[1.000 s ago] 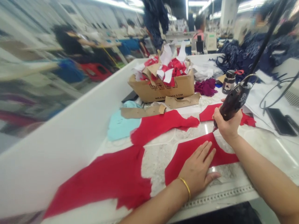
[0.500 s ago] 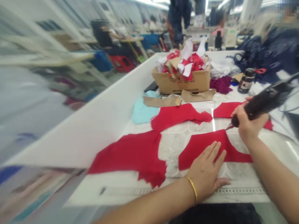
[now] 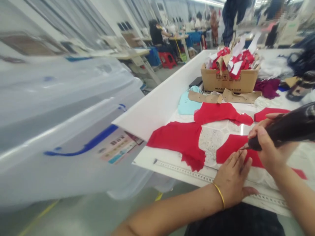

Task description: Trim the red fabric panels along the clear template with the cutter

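Note:
My right hand (image 3: 272, 152) is wrapped round a black handheld power tool (image 3: 294, 126) with a narrow pointed tip. That tip rests at or just above a red fabric piece (image 3: 226, 151), close to my left fingertips; contact is hard to tell. Fingers stretched out, my left hand (image 3: 232, 178) lies flat over the near edge of the same piece. A yellow bangle (image 3: 220, 195) circles my left wrist. Other red fabric pieces lie around: a large one (image 3: 176, 139) with a jagged edge to the left, one (image 3: 218, 113) behind, and another (image 3: 268, 114) partly hidden by the tool.
A cardboard box (image 3: 227, 80) of red and white scraps stands at the back, with brown strips (image 3: 242, 96) and light-blue fabric (image 3: 188, 104) before it. A ruler strip (image 3: 182, 170) runs along the front edge. Plastic bins (image 3: 81, 177) stand left; a person (image 3: 156, 34) sits beyond.
My view has swung left, bringing the plastic bins into sight. The tool's tip has moved from the far edge of the red piece to beside my left fingertips.

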The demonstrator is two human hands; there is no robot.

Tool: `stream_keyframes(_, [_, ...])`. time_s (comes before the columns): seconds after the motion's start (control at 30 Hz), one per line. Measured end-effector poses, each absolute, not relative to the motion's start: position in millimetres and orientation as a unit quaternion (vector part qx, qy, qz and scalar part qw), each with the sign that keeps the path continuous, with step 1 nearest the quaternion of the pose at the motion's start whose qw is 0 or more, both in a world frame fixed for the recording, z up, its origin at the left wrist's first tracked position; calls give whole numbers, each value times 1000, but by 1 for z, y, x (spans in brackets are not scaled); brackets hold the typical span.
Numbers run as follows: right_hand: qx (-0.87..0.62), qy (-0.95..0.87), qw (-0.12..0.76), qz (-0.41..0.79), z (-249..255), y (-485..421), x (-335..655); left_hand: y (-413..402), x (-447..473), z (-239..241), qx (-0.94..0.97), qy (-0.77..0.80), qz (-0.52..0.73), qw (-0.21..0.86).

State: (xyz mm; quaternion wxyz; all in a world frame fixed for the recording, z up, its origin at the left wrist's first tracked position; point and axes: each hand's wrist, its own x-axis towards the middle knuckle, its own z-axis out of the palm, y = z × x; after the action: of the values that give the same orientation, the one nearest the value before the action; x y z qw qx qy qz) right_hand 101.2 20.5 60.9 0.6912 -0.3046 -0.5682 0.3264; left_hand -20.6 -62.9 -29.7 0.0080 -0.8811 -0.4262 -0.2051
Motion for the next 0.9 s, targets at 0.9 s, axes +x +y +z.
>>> stream_keyframes(0.9, [-269,-523,711,386,41,17,27,-62,-13,-18,-840,-432,-283,-168])
